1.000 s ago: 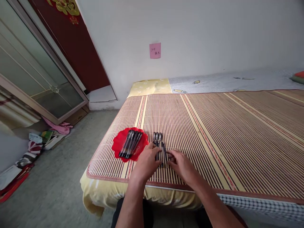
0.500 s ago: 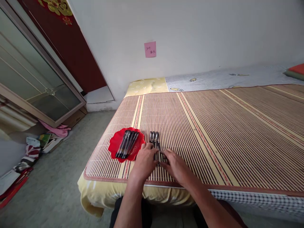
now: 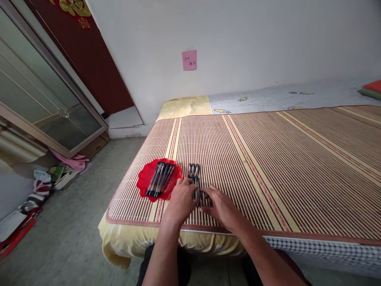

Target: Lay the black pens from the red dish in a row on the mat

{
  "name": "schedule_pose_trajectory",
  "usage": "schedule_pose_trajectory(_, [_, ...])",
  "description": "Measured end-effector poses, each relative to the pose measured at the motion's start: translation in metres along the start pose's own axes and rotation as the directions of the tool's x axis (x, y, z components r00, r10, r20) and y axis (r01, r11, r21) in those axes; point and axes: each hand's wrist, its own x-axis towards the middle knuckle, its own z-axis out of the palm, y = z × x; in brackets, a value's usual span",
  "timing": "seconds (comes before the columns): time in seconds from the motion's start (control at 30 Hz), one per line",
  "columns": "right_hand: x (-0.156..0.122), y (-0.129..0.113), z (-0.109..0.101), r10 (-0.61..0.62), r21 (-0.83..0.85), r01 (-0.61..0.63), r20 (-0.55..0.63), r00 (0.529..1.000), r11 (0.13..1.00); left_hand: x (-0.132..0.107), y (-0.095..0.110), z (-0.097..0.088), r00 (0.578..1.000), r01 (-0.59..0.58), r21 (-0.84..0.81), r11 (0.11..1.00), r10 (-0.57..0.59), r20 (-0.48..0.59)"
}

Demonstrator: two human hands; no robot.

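Note:
A few dark pens [image 3: 193,173] lie side by side on a striped bamboo mat [image 3: 268,167] near the bed's front edge. My left hand [image 3: 180,201] rests on their left side with its fingers curled against them. From the right, my right hand [image 3: 219,205] presses its fingers to the same pens. The lower ends of the pens are hidden between the two hands. Left of them a red scalloped dish [image 3: 145,178] holds several more dark pens [image 3: 160,178].
The bed has a yellow sheet [image 3: 184,107] and a checked cover [image 3: 282,99] by the white wall, which bears a pink note [image 3: 189,60]. On the floor at left lie clothes and papers [image 3: 44,178] beside a glass door [image 3: 44,103].
Both hands have pushed the loose pens closer together; the fourth pen at the right has joined the bunch. The camera has shifted slightly.

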Motion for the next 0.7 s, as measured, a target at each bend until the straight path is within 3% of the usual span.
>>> schedule_pose_trajectory(0.33, [0.002, 0.003, 0.007, 0.011, -0.047, -0.012, -0.022, 1.0, 0.999, 0.001, -0.001, -0.002, 0.999, 0.018, -0.027, 0.999, -0.019, -0.041])
schedule_pose_trajectory(0.7, [0.004, 0.024, 0.008, -0.019, 0.115, 0.021, -0.015, 1.0, 0.993, 0.005, -0.004, -0.001, 0.991, -0.019, -0.064, 0.998, 0.01, -0.133])
